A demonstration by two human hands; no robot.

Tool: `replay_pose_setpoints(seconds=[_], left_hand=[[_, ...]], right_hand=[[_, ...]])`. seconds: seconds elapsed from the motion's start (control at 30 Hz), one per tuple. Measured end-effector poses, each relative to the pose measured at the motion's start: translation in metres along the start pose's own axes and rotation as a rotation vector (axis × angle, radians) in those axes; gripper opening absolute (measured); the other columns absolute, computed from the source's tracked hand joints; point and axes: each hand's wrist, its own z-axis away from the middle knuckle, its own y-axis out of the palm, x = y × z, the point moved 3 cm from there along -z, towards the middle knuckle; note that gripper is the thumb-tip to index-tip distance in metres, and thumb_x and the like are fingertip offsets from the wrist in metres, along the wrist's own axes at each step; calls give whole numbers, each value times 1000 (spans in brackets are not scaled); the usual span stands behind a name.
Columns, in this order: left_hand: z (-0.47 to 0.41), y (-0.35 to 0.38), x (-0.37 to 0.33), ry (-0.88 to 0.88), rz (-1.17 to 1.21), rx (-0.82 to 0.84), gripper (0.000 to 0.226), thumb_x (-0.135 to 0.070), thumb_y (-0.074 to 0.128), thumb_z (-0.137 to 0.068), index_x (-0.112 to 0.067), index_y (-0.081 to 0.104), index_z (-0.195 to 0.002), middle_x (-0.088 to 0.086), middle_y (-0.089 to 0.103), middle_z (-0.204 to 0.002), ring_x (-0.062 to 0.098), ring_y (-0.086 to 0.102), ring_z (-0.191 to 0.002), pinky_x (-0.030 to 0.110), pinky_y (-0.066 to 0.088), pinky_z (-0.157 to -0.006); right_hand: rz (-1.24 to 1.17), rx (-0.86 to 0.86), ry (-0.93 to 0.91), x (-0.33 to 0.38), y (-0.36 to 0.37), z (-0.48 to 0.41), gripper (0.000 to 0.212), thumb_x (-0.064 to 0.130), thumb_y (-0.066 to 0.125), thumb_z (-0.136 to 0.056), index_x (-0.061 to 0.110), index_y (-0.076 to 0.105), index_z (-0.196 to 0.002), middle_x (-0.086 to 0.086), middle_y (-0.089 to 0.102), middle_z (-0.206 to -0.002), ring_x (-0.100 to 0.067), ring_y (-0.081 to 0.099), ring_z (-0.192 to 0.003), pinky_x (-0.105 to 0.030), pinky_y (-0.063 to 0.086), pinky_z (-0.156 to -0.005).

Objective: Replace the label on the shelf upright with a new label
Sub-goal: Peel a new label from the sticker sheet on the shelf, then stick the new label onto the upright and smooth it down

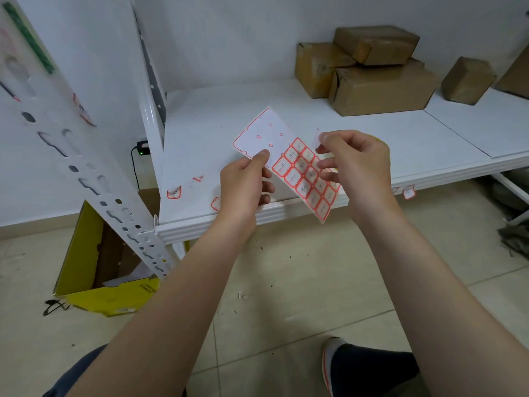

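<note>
My left hand (244,186) pinches a sheet of red-bordered labels (289,159) at its edge, thumb on top. The sheet's upper half is bare backing; its lower half still carries several handwritten labels. My right hand (353,163) holds a single small label (317,138) between thumb and forefinger, just above the sheet. The white perforated shelf upright (86,179) slants across the left, with a red-edged label (83,110) stuck on it high up.
A white shelf board (217,116) lies ahead with brown parcels (369,73) at the back and red labels (174,192) along its front edge. A yellow cardboard box (94,270) stands on the tiled floor under the upright. A black plug hangs at the wall.
</note>
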Motion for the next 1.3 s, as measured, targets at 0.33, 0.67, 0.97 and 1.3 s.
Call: replay_pose_setpoints(seconds=[0.33,0.67,0.97,1.3], left_hand=[[0,4,-17,135,-183,25,18,-26,61,-100,-18,67,-115,-5,67,-91,12,62,-66,23,48,-53],[39,-50,-80,664,-334,32,17,-20,65,-97,-21,81,-92,-13,76,-81,-5,56,-59,18,46,-62],[70,-132,-117,895,-394,-65,10,-23,75,-92,-32,80,-92,4,71,-76,24,60,-68,27,50,-62],[85,-172,-143,1070,-349,-127,12,-16,73,-95,-26,79,-99,12,70,-75,26,63,-72,39,50,-65]], right_hand=[[59,9,-30,4,6,0,16,24,76,-93,21,76,-77,12,72,-68,-4,62,-54,-29,55,-61],[-33,157,-158,39,63,45,18,19,75,-90,19,80,-73,5,65,-63,-11,56,-51,-27,51,-53],[-323,194,-280,95,116,82,23,13,78,-92,16,73,-70,1,57,-56,-18,51,-50,-28,46,-50],[-275,258,-453,123,150,118,21,12,80,-91,19,74,-72,7,63,-54,-14,54,-45,-25,48,-50]])
